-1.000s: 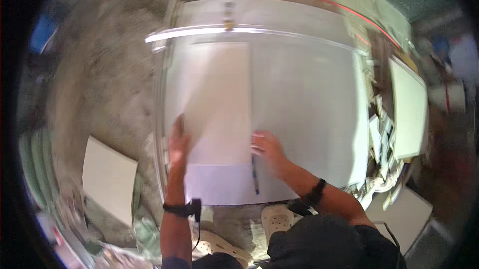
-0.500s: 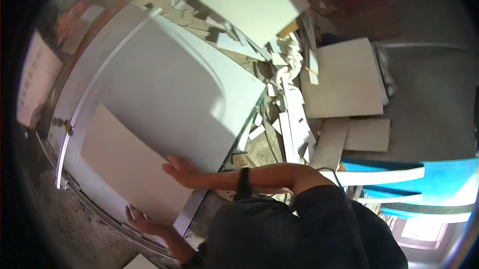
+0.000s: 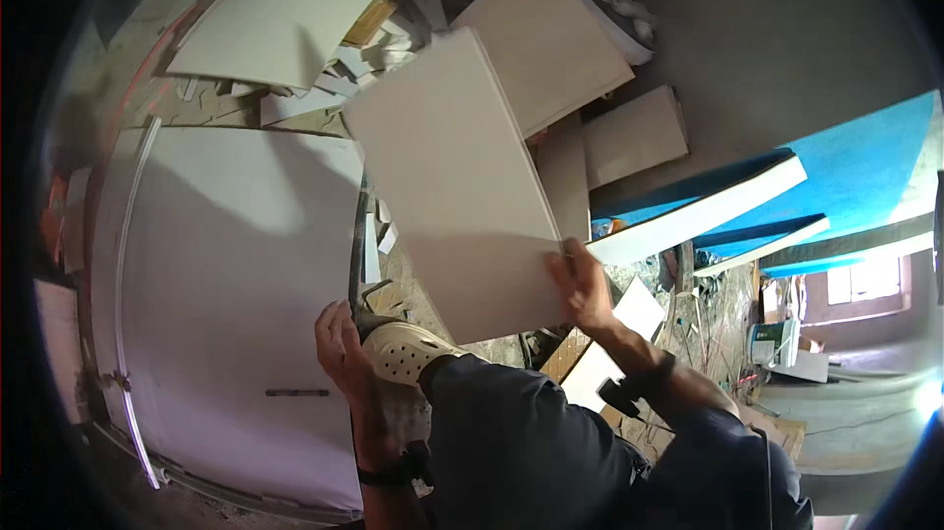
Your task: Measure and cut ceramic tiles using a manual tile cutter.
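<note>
I have the pale panel (image 3: 457, 186) in the right hand (image 3: 582, 286), its fingers closed around the long right edge close to the lower corner, and by my reading the lifting part is done: the sheet is tilted in the air off to the right of the counter (image 3: 216, 284). Its far end overlaps the white offcuts (image 3: 329, 88) in my view, and I can't tell from here whether it touches anything there. The left hand (image 3: 342, 348) carries nothing that I can see; its fingers are loosely curled and slightly parted beside the counter's right edge, and I can't make out whether they touch it. On the counter itself, I see only a thin dark stick (image 3: 297, 392) and, along the left side, the metal rail (image 3: 121, 284); no cut piece lies there. What I judge left is the setting down: the sheet is not yet laid or propped anywhere, and one hand alone bears it. Beyond it, a larger beige board (image 3: 541, 38) and a smaller board (image 3: 637, 137) lie to the right, with another white board (image 3: 280, 19) at the upper left. I'd call this moment midway, between lifted and put away.
</note>
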Tool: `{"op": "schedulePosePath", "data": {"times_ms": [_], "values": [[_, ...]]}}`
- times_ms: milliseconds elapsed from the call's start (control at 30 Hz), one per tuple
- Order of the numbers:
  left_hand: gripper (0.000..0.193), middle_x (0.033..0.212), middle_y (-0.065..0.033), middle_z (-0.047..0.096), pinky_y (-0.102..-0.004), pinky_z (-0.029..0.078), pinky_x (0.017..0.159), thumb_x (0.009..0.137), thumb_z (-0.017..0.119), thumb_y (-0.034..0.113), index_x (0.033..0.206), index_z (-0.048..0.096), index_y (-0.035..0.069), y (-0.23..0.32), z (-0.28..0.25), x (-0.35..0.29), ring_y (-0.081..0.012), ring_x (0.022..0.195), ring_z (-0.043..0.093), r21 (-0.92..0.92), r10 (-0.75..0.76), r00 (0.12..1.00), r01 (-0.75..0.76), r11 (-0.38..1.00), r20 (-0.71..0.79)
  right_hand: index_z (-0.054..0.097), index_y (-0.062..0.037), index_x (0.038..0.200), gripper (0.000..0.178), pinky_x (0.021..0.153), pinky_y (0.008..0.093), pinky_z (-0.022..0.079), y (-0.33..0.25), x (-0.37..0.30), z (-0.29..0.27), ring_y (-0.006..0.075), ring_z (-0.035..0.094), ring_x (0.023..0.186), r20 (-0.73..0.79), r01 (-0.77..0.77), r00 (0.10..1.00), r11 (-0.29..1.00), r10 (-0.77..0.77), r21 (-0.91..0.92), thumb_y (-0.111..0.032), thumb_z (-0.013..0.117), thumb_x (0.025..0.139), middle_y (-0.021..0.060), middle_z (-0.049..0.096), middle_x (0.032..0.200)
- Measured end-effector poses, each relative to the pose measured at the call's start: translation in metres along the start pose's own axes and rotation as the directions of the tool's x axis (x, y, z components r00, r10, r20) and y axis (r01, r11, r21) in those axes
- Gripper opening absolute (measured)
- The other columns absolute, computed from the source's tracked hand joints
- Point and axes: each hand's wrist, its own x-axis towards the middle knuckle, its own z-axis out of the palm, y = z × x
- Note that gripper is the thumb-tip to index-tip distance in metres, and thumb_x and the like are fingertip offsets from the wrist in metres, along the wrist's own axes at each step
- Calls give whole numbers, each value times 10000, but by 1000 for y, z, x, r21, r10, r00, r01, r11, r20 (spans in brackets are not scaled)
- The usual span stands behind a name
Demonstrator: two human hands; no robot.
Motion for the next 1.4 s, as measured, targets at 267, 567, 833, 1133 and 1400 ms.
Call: {"op": "schedulePosePath", "data": {"times_ms": [267,567,833,1133,1400], "values": [[319,1082,-113,644,-300,457,900,960,605,166,1182,599,-64,-28,18,7,-182,997,591,86,-60,996,53,995,72,585,27,952,349,611,335,449,75,-70,-86,147,545,681,-221,-243,949,968,223,-68,-315,538,1005,118,614,741],[308,1064,-120,649,-305,468,906,942,618,144,1172,607,-61,-35,18,9,-186,998,601,8,-56,988,56,998,146,629,43,949,359,648,346,465,116,-38,-74,183,582,698,-396,-204,899,979,187,-2,-306,555,991,140,635,746],[301,1078,-128,645,-311,480,895,906,610,129,1135,625,-66,-33,-14,5,-192,989,607,-4,-143,989,143,990,36,641,31,934,292,777,485,475,130,32,-88,445,631,865,-457,-195,887,953,70,-232,-245,547,930,256,662,899],[322,1077,-133,629,-312,504,890,925,574,133,1165,607,-79,-41,-52,12,-206,987,609,-48,-103,987,98,994,-119,621,-37,1043,303,854,521,481,141,93,-61,453,619,1001,-485,-354,870,790,82,-501,-306,531,934,245,672,1034],[319,1065,-122,624,-325,504,916,927,563,127,1169,604,-77,-43,-70,12,-213,981,616,-127,-54,981,31,991,-186,643,-24,1022,298,860,536,485,149,106,-32,437,636,1005,-488,-360,869,780,81,-512,-278,517,930,238,683,1025]]}}
